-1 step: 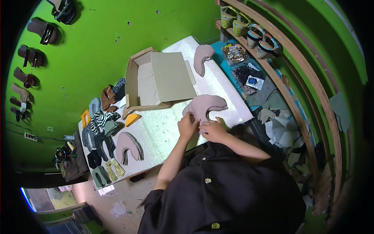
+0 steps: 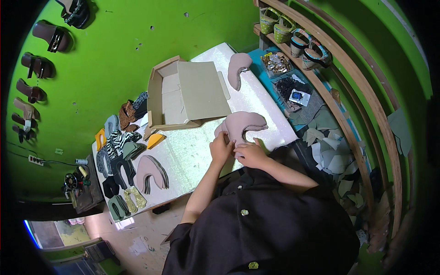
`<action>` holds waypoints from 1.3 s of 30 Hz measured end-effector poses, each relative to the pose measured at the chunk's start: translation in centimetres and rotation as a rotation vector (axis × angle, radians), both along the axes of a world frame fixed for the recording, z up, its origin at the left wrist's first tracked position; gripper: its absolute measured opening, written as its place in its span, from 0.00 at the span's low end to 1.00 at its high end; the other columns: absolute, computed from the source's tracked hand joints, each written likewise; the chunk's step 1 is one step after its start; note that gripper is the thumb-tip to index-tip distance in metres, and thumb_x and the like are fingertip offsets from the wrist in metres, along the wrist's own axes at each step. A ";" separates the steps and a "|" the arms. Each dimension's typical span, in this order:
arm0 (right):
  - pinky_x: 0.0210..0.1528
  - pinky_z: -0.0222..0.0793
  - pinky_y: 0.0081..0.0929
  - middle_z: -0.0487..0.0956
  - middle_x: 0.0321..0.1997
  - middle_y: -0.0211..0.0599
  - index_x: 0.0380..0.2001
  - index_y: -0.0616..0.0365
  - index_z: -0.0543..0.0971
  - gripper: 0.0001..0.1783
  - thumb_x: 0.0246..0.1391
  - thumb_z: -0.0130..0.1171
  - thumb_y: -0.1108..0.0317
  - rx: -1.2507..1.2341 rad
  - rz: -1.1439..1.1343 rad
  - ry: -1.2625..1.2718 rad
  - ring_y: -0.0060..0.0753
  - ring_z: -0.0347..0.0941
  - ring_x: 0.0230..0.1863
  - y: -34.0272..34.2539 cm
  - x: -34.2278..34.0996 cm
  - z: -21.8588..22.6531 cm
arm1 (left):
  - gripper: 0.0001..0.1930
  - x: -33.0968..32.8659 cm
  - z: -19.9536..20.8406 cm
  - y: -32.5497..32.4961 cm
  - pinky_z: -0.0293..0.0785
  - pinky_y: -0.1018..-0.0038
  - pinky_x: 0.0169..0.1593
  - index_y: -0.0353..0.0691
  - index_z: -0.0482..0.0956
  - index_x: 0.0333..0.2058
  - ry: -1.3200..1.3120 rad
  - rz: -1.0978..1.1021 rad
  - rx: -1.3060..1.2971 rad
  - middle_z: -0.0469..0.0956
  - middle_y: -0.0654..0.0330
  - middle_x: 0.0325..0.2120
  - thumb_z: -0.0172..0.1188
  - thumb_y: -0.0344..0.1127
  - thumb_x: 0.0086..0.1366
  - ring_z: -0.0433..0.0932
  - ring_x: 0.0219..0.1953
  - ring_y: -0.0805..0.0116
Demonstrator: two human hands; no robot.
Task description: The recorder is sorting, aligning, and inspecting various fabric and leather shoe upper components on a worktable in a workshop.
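Observation:
A thick stack of mauve U-shaped pieces [image 2: 240, 123], looking like cut shoe straps, lies near the right end of the white table [image 2: 183, 167]. My left hand [image 2: 222, 147] is closed at the near left edge of the stack, its fingertips bent around one leg. Against the other side of that same leg, my right hand [image 2: 250, 153] is closed with fingers bent, its thumb side close to the left hand. The fingertips are partly hidden, and I cannot tell how many layers they grip. Another mauve stack [image 2: 238, 68] rests at the far end of the table.
An open cardboard box [image 2: 167, 98] stands behind the hands. At left lie a mauve stack [image 2: 151, 169], zebra-print pieces [image 2: 121, 141] and several other cut pieces. Right of the table are a tub of metal fittings [image 2: 276, 63], scraps [image 2: 332, 153] and a wooden rack [image 2: 373, 98] holding sandals.

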State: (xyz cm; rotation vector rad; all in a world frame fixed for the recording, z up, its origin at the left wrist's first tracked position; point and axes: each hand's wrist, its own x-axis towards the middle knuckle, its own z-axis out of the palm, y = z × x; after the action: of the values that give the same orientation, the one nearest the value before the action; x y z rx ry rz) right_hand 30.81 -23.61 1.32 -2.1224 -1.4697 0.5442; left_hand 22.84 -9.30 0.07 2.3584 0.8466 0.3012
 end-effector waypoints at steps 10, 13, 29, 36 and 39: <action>0.62 0.43 0.51 0.57 0.63 0.43 0.61 0.47 0.56 0.44 0.38 0.62 0.68 0.150 -0.462 -0.127 0.48 0.50 0.64 1.4 5.2 2.7 | 0.09 -1.1 0.8 -0.2 0.59 0.64 0.45 0.46 0.76 0.36 -0.268 -0.073 0.237 0.75 0.57 0.38 0.61 0.35 0.54 0.70 0.45 0.59; 0.61 0.39 0.58 0.52 0.65 0.43 0.63 0.41 0.53 0.50 0.35 0.65 0.67 0.129 -0.420 -0.068 0.49 0.45 0.67 1.3 6.6 2.8 | 0.10 -1.1 2.7 0.0 0.58 0.65 0.48 0.44 0.75 0.37 -0.317 -0.092 0.385 0.74 0.53 0.40 0.59 0.30 0.55 0.70 0.46 0.58; 0.21 0.59 0.20 0.73 0.17 0.30 0.31 0.62 0.73 0.10 0.54 0.58 0.66 0.453 -0.276 0.698 0.13 0.64 0.19 6.3 0.0 4.7 | 0.12 -7.9 5.6 1.9 0.66 0.77 0.44 0.31 0.69 0.45 -0.666 0.381 -0.264 0.73 0.57 0.35 0.42 0.30 0.68 0.71 0.38 0.73; 0.21 0.60 0.17 0.74 0.17 0.28 0.35 0.62 0.73 0.10 0.54 0.57 0.67 0.246 -0.187 0.761 0.11 0.64 0.19 10.8 -5.6 4.0 | 0.12 -15.2 4.9 4.7 0.68 0.77 0.39 0.31 0.72 0.42 -0.632 0.551 -0.263 0.75 0.56 0.30 0.45 0.34 0.68 0.72 0.32 0.73; 0.21 0.59 0.15 0.75 0.20 0.31 0.38 0.61 0.72 0.11 0.53 0.58 0.69 0.353 -0.115 0.927 0.10 0.65 0.21 13.0 -9.7 2.9 | 0.12 -19.1 4.2 6.3 0.69 0.75 0.38 0.32 0.73 0.41 -0.631 0.593 -0.201 0.77 0.53 0.29 0.46 0.34 0.67 0.73 0.31 0.71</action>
State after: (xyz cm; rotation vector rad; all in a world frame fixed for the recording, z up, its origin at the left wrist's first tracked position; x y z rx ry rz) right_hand 21.07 -10.63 4.20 -1.3505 -0.8193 0.9653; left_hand 3.70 -2.96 4.31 1.6195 1.1552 1.0760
